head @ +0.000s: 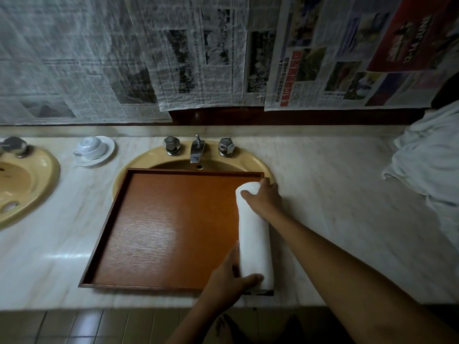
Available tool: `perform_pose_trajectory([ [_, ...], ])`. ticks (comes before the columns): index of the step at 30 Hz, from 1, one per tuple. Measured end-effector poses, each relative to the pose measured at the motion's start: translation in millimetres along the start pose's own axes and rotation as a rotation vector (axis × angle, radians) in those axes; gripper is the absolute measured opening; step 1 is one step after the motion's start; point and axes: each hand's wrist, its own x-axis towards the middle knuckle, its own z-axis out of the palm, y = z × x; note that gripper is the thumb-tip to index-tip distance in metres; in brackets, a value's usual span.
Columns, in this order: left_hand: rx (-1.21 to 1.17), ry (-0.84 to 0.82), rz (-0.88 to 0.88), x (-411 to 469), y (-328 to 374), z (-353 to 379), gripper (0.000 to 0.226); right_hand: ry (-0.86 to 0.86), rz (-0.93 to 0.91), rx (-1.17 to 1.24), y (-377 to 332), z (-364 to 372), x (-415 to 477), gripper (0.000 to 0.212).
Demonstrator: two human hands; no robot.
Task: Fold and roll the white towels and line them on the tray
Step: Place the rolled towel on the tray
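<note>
White and tightly rolled, the towel [254, 234] lies along the right edge of the wooden tray [159, 229] set over the yellow sink [250, 157]. Her right hand [264, 197] curls its fingers over the far end; the left hand [231, 274] pinches the near end between thumb and fingers.

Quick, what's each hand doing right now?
Left hand: holding the near end of the rolled towel.
Right hand: holding the rolled towel's far end.
</note>
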Motion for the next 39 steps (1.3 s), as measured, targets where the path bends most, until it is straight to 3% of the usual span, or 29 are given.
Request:
perform_pose_trajectory([
  [8, 0.048, 0.007, -0.03, 3, 5, -9, 0.083, 0.003, -0.024, 0.087, 22, -7, -9, 0.083],
  [16, 0.165, 0.188, 0.0, 55, 36, -40, 0.057, -0.077, 0.021, 0.242, 63, -13, -63, 0.083],
  [22, 0.099, 0.18, 0.015, 130, 74, -47, 0.082, -0.214, -0.02, 0.315, 67, 7, -117, 0.113],
  [26, 0.16, 0.182, -0.016, 173, 83, -48, 0.104, -0.176, -0.108, 0.243, 68, 26, -131, 0.124],
  [32, -0.041, 0.246, -0.06, 186, 86, -46, 0.051, -0.161, -0.029, 0.191, 65, 16, -128, 0.123],
  [39, 0.056, 0.206, 0.001, 180, 86, -47, 0.051, -0.185, -0.028, 0.075, 64, 27, -126, 0.13],
])
